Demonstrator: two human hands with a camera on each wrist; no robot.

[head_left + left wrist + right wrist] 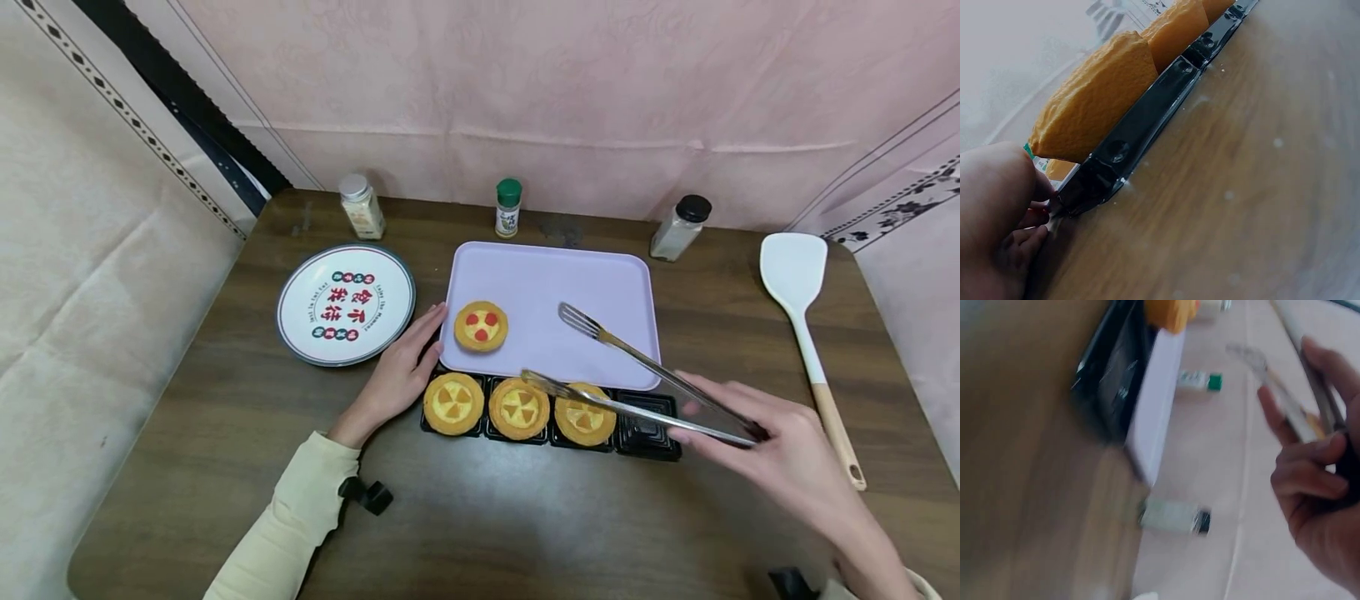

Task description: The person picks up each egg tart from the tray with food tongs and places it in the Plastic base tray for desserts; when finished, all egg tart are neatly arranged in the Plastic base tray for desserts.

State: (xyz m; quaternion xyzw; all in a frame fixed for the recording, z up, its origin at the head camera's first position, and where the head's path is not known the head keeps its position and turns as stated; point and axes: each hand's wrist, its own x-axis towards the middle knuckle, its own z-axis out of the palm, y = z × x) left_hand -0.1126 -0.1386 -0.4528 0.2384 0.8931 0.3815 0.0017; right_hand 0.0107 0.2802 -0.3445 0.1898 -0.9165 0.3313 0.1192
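My right hand (787,454) grips metal tongs (637,356) near their joined end, the two arms spread apart. One arm of the tongs is over the lilac tray (600,279); the other overlaps the rightmost yellow pastry (585,421). My left hand (401,367) rests its extended fingers against the lilac tray's left edge. On that tray lies a round pastry with red spots (481,326). A black compartment tray (1141,115) sits along the near edge, holding the rightmost pastry, a middle pastry (519,410) and a left pastry (453,404). Its right-hand compartment (648,429) is bare.
A round white plate with red lettering (300,308) lies left of the tray. Behind stand a white-capped jar (363,208), a green-capped shaker (507,208) and a black-capped jar (678,229). A white spatula with a wooden handle (806,333) lies at the right.
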